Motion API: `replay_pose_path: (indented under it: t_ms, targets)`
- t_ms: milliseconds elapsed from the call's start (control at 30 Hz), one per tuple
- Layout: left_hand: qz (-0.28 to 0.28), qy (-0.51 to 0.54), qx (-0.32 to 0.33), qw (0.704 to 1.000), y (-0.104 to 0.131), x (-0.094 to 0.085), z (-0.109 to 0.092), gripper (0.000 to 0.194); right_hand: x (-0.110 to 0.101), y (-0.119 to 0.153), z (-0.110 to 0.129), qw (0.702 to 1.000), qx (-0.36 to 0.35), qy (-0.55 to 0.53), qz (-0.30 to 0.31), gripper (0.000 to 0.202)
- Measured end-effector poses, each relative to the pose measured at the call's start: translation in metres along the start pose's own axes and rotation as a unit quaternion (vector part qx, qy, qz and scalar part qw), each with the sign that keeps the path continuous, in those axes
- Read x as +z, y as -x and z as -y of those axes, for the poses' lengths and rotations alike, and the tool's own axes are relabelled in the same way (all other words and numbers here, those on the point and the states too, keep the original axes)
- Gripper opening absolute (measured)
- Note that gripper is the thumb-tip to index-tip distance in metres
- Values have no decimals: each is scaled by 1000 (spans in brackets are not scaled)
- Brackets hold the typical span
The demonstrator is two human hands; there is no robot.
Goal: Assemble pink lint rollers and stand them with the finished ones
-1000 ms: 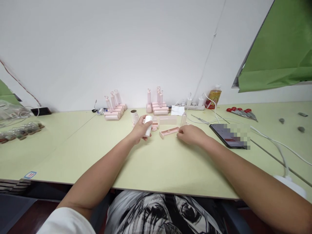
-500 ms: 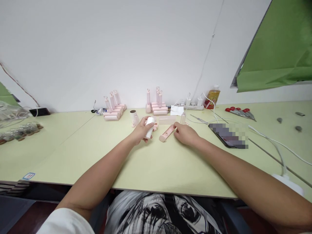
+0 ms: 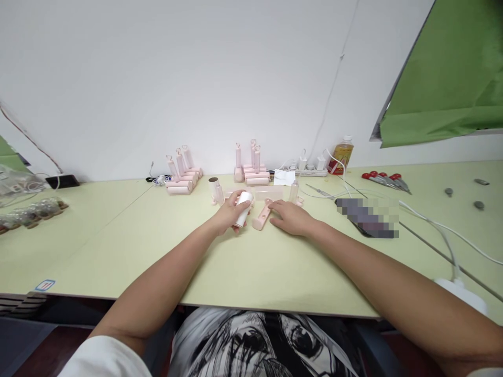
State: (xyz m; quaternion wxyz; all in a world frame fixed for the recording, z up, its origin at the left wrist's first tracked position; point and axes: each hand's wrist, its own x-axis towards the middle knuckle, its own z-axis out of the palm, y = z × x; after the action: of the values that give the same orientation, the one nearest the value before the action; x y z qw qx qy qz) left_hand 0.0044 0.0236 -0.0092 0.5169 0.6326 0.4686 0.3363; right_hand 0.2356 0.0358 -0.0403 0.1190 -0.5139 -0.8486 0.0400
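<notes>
Fingers of my left hand [image 3: 230, 213] are wrapped round a white roll [image 3: 243, 209], which is tilted above the table's middle. Just to its right, a pink holder [image 3: 261, 214] with an open trough lies at a slant on the table. My right hand [image 3: 288, 215] is beside the upper end of that holder, palm down, its fingers apart and the fingertips near or touching the pink edge. Behind the hands are a clear box [image 3: 269, 192], a small clear tube [image 3: 294, 191] and a cardboard-cored roll [image 3: 213, 185].
Pink rollers with upright handles stand in two groups, left [image 3: 181, 183] and centre [image 3: 257, 177], by the wall. A phone [image 3: 365, 217], scissors [image 3: 320, 191], a bottle [image 3: 341, 156], a power strip [image 3: 314, 172] and red-tipped tools [image 3: 387, 181] are on the right, with white cables [image 3: 424, 217].
The pink holder has shifted slightly left, closer to the white roll. My right hand has moved left with it, and its fingers are more spread. My left hand still holds the white roll.
</notes>
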Motion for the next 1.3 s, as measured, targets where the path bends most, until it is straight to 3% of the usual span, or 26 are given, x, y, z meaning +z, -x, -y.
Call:
replay_pose_path:
  t_ms: [133,400,700,900,1100,1300]
  targets:
    - [-3,10,5,1000,-2,-2,2,57,-3,1,3,999,-29,-45,8,28]
    - [14,25,-10,1000,-3,1,4,51,-9,9,22,991,-60,-120,-16,28]
    - [70,22,-71,995,0,9,4,50,-7,11,35,998,-30,-53,-33,29]
    - [99,38,-86,991,4,18,4,52,-3,10,37,996,-17,-86,-22,22]
    - [88,47,-64,993,1,20,9,49,-3,12,37,984,8,-177,-16,11]
    - [70,65,-68,993,1,20,7,49,2,11,33,985,16,-171,-27,10]
